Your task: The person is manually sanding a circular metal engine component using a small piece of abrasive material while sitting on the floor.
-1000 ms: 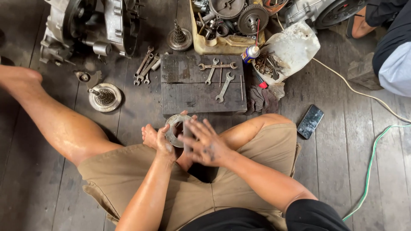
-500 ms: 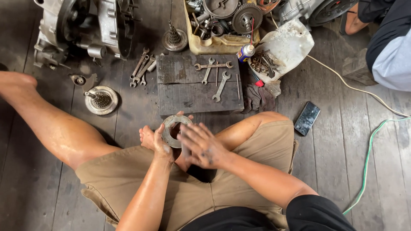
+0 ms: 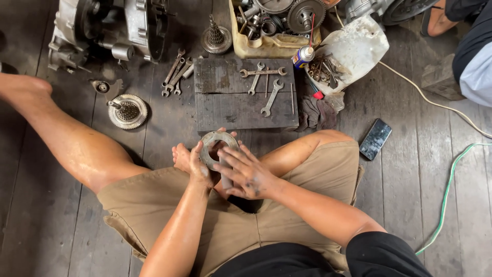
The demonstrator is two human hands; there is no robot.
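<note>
Person sits on the wooden floor (image 3: pixel 410 205), legs spread, both hands working over the lap. The left hand (image 3: pixel 197 164) is closed around the left rim of a grey metal ring (image 3: pixel 211 141), thumb up over the near edge. The ring is a flat round part with an open centre, held tilted so its face looks up toward the camera. The right hand (image 3: pixel 246 174) lies just right of and below the ring, fingers (image 3: pixel 229 156) spread and curled, tips touching the ring's lower right edge; it seems to press a darker part under the ring, but what that part is cannot be told. Not a full grip on that side, more a loose hold.

Key relation: the ring sits at the far ends of both hands, away from the body, directly above the bare foot (image 3: pixel 180 156) tucked in at the lap. Being round, it has no long axis; its hole axis points up and slightly toward the person. The left hand carries it and is nearer; the right hand only meets it from the right side.

Just beyond the ring lies a dark wooden board (image 3: pixel 230 105) with 3 wrenches (image 3: pixel 264 82) on its far right part. More wrenches (image 3: pixel 177 77) lie off the board's left edge. A round clutch-like part (image 3: pixel 128 111) rests further left on the floor, an engine case (image 3: pixel 107 28) at far left, a tray of gears (image 3: pixel 277 25) beyond the board. A phone (image 3: pixel 375 139) lies right of the knee.
</note>
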